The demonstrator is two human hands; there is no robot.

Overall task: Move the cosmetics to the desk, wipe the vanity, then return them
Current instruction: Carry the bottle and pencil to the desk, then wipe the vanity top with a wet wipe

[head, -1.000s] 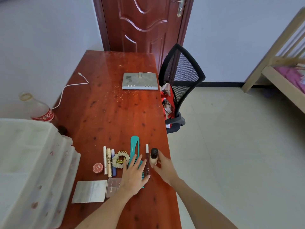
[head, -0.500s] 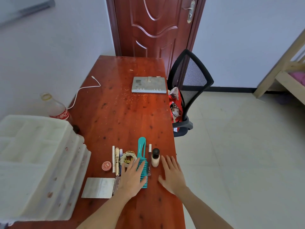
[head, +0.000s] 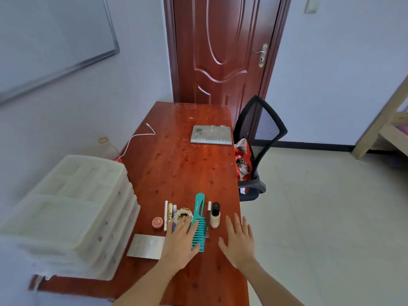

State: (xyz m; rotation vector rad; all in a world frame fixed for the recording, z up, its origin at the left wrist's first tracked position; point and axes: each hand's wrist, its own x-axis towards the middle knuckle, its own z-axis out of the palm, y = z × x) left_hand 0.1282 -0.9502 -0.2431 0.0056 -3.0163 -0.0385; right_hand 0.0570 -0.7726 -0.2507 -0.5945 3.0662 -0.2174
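Cosmetics are lined up on the desk (head: 181,151), comb (head: 198,219) long axis pointing away, bottle (head: 215,215) just left of the flat, released right hand (head: 239,239); left hand (head: 180,241) is laid flat beside the comb, nothing grasped.

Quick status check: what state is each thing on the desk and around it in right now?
left hand: open, flat over the cosmetics
right hand: open, holding nothing
teal comb: lying flat
foundation bottle: capped
round pink pot: closed
door: shut
plastic bottle: uncapped, upright
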